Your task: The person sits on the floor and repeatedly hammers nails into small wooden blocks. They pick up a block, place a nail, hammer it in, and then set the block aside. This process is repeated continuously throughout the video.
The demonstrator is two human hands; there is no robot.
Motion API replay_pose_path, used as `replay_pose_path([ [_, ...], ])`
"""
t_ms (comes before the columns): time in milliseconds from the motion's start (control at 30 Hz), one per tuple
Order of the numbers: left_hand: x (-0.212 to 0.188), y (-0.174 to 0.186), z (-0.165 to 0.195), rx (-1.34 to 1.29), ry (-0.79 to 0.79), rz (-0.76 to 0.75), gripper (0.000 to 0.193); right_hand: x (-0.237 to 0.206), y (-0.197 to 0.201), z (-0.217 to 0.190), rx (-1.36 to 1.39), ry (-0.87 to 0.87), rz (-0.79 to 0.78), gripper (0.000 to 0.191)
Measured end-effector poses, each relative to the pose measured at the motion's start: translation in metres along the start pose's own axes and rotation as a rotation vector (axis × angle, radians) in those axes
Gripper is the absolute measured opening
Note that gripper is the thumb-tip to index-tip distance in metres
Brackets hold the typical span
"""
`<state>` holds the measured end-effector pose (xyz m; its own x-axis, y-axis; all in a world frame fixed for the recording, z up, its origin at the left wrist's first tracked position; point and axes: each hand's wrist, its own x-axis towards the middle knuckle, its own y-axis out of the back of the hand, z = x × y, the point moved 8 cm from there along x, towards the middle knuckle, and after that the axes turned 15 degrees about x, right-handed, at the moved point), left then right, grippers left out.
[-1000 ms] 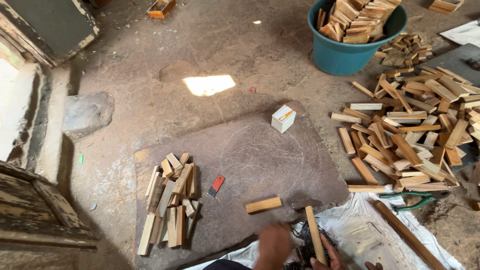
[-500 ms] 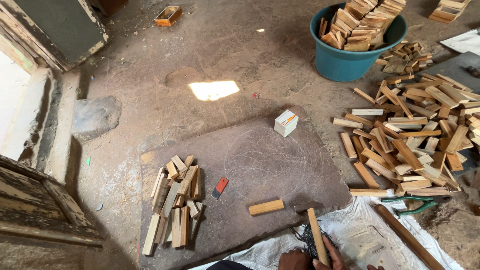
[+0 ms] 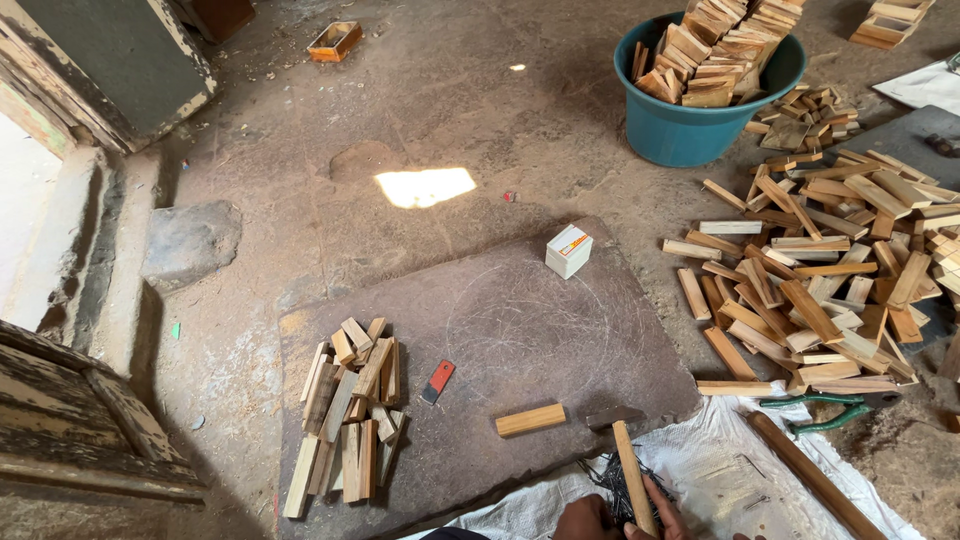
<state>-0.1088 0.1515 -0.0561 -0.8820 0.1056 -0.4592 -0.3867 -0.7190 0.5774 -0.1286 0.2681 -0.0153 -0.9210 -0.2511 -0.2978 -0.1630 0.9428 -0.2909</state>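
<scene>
At the bottom edge of the view, the right hand [image 3: 662,512] wraps its fingers around the lower end of a hammer's wooden handle [image 3: 632,476], thumb and fingers closed on it. The left hand [image 3: 585,517] sits just beside it, mostly cut off by the frame; it seems to be curled near a dark tangle of small nails [image 3: 612,478], but I cannot tell whether it pinches anything. The handle runs up and slightly left to the dark metal hammer head [image 3: 612,416], which rests on the near edge of a flat stone slab [image 3: 520,320].

Just left of the hammer head lies a single short wooden block [image 3: 531,420], pale and square-cut, apart from everything else. The slab's middle is bare and dusty, with faint scratched circles, leaving open room between the block and a small white box [image 3: 568,250] near the far edge. A small red and black flat piece [image 3: 437,381] lies to the left, then a loose heap of wood offcuts [image 3: 345,410] on the slab's left end.

Under the hands spreads a white woven sheet [image 3: 700,480]. To the right lie green-handled pliers [image 3: 820,412], a long wooden stick [image 3: 805,475] and a broad scatter of wood pieces [image 3: 820,270]. Beyond stands a teal tub [image 3: 690,130] heaped with more blocks, on rough earthen floor.
</scene>
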Motion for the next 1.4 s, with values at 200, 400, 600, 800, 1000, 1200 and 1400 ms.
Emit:
replay_pose_path([
  [200,-0.006,0.007,-0.013,-0.164,0.095,0.176,0.016,-0.006,0.007,0.017,0.119,-0.223,0.018,0.096],
  [400,-0.010,0.003,-0.023,-0.368,-0.041,0.300,0.033,-0.033,0.006,-0.019,-0.574,0.267,0.042,0.092],
  [600,-0.009,0.029,-0.043,-0.524,-0.067,0.586,0.014,-0.035,0.004,-0.014,-0.698,0.084,0.105,0.085],
  [800,-0.009,0.083,-0.059,-0.558,-0.004,0.862,0.007,-0.022,0.001,0.008,-1.011,-0.189,0.161,0.085],
  [1000,0.019,0.118,-0.055,-0.321,-0.141,0.949,0.008,-0.019,-0.029,-0.023,-0.803,0.465,-0.045,0.086],
  [1200,0.039,0.123,-0.048,-0.121,-0.271,0.903,0.018,-0.034,0.010,0.011,-0.287,-0.393,0.161,0.088],
  [1400,0.041,0.115,-0.050,-0.051,-0.217,0.867,0.020,-0.039,0.009,0.008,-0.106,-0.397,0.148,0.088],
])
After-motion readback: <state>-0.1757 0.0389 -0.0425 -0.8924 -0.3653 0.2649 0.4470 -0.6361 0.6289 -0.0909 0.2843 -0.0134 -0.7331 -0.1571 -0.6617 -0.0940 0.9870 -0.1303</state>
